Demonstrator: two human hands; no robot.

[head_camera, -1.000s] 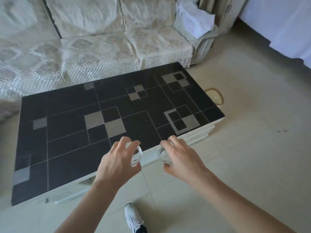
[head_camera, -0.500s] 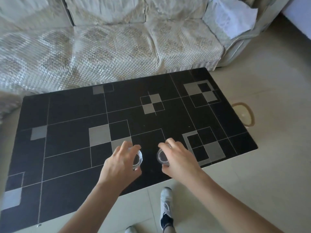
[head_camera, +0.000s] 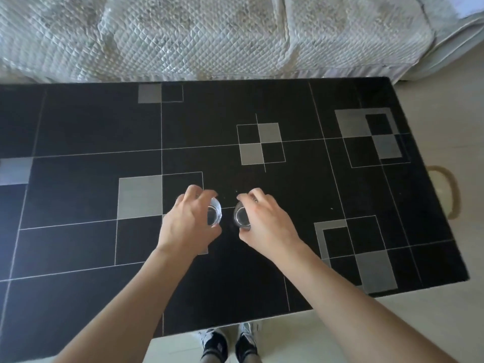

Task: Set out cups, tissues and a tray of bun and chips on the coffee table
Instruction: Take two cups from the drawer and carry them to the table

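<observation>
Each of my hands grips a small clear glass cup from above, over the middle of the black coffee table (head_camera: 78,195) with its grey squares. My left hand (head_camera: 190,221) curls its fingers and thumb round the left cup (head_camera: 214,213). My right hand (head_camera: 264,221) does the same with the right cup (head_camera: 241,215). The two cups are a few centimetres apart, rims up. Whether they touch the tabletop I cannot tell. No tissues, tray, bun or chips are in view.
A quilted pale sofa (head_camera: 209,35) runs along the table's far edge. Tiled floor lies to the right, with a brownish ring-shaped thing (head_camera: 454,189) beside the table's right end. My shoes (head_camera: 227,344) stand at the near edge.
I have stepped up to the table and moved both cups forward from its near edge to over its middle. Both hands keep their grip.
</observation>
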